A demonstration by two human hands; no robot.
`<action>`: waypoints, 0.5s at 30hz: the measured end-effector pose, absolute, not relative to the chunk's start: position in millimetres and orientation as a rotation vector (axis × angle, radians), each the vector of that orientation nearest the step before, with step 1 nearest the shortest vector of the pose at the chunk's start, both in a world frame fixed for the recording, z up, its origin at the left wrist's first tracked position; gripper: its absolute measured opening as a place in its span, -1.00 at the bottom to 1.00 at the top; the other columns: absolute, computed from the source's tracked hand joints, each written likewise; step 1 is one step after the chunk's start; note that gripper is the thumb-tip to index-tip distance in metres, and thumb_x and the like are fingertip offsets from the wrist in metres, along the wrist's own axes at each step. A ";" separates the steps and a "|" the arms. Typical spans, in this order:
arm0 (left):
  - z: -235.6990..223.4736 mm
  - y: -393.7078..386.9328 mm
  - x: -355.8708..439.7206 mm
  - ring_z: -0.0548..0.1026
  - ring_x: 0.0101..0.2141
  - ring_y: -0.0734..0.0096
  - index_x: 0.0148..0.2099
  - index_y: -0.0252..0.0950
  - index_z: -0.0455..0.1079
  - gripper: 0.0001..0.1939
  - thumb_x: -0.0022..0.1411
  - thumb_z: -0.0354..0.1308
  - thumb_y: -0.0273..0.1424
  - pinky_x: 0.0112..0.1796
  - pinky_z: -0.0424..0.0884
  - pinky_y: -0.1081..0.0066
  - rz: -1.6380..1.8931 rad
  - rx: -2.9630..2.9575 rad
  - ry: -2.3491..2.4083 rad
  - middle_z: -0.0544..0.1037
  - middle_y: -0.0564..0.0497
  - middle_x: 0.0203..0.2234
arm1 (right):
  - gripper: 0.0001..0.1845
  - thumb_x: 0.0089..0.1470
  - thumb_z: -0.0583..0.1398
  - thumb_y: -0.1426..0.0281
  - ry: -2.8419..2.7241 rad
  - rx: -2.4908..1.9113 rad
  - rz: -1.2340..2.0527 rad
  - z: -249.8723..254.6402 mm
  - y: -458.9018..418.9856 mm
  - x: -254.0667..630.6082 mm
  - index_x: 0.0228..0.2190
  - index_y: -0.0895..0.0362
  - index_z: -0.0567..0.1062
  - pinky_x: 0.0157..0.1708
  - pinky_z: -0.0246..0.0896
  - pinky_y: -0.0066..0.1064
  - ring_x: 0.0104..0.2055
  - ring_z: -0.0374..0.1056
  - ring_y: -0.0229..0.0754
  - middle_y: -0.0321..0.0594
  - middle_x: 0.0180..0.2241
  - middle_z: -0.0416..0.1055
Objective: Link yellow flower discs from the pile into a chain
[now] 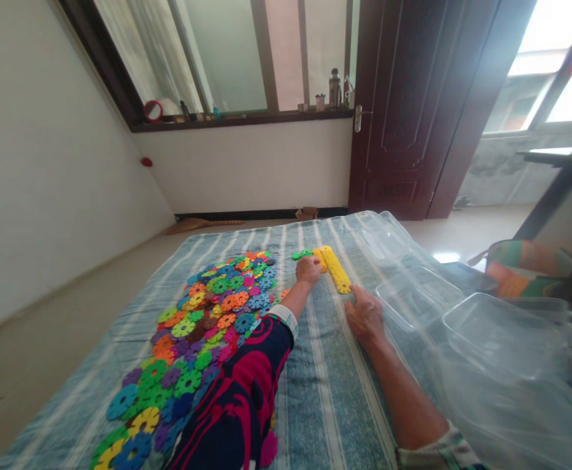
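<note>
My left hand (309,268) is at the far middle of the bed-like surface. Its fingers are pinched together at an orange-yellow notched plastic disc (321,260), partly hidden by them. Right beside it lies a row of overlapping yellow notched discs (336,269). My right hand (365,314) is at the near end of that yellow row, palm down. Its index finger reaches to the last disc, and no object shows in its grasp. A few green discs (302,254) lie just beyond my left hand.
A long heap of mixed-colour notched discs (227,303) spreads on the left, partly under my left sleeve. Clear plastic boxes (505,333) stand at the right, with a clear tray (417,297) nearer the middle. All rest on a striped blue cloth (334,391).
</note>
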State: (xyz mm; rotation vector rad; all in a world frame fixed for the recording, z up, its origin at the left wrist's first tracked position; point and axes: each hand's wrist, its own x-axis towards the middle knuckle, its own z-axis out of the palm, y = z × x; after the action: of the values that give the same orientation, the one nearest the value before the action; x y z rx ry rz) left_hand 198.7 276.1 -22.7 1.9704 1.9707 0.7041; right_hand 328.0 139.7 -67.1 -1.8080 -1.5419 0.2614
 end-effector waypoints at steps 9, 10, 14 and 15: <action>-26.2 264.6 201.5 0.54 -0.19 0.30 -0.24 -0.27 0.52 -0.83 0.07 0.17 -0.47 -0.25 0.37 0.44 0.650 1.906 2.078 0.62 -0.06 -0.25 | -0.51 0.05 0.08 0.45 -1.548 -1.801 0.234 -67.7 139.9 328.2 0.04 0.20 0.43 0.18 0.00 -0.26 0.11 0.30 -0.03 -0.01 0.04 0.44; -26.3 264.6 202.4 0.54 -0.19 0.30 -0.24 -0.27 0.51 -0.83 0.08 0.16 -0.48 -0.25 0.37 0.44 0.651 1.904 2.082 0.62 -0.07 -0.25 | -0.51 0.05 0.08 0.44 -1.549 -1.801 0.232 -67.6 139.8 328.2 0.04 0.19 0.43 0.18 0.00 -0.26 0.10 0.31 -0.04 -0.02 0.03 0.44; -26.5 265.3 204.8 0.54 -0.18 0.31 -0.23 -0.26 0.51 -0.82 0.09 0.14 -0.49 -0.25 0.37 0.44 0.656 1.902 2.090 0.61 -0.06 -0.23 | -0.51 0.05 0.08 0.44 -1.552 -1.814 0.236 -66.5 139.3 328.0 0.04 0.20 0.43 0.18 0.00 -0.26 0.11 0.30 -0.04 -0.03 0.03 0.44; -26.5 265.4 205.1 0.54 -0.18 0.31 -0.23 -0.26 0.51 -0.82 0.10 0.14 -0.49 -0.25 0.37 0.44 0.657 1.903 2.090 0.61 -0.06 -0.23 | -0.51 0.05 0.08 0.44 -1.554 -1.818 0.236 -66.2 139.2 328.1 0.04 0.20 0.43 0.18 0.00 -0.27 0.11 0.30 -0.04 -0.03 0.04 0.44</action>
State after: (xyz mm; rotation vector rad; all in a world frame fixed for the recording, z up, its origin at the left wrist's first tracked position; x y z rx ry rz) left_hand 205.1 265.4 -26.5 1.9033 2.0901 0.6569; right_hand 328.1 139.2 -66.2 -1.8179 -1.5538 0.2359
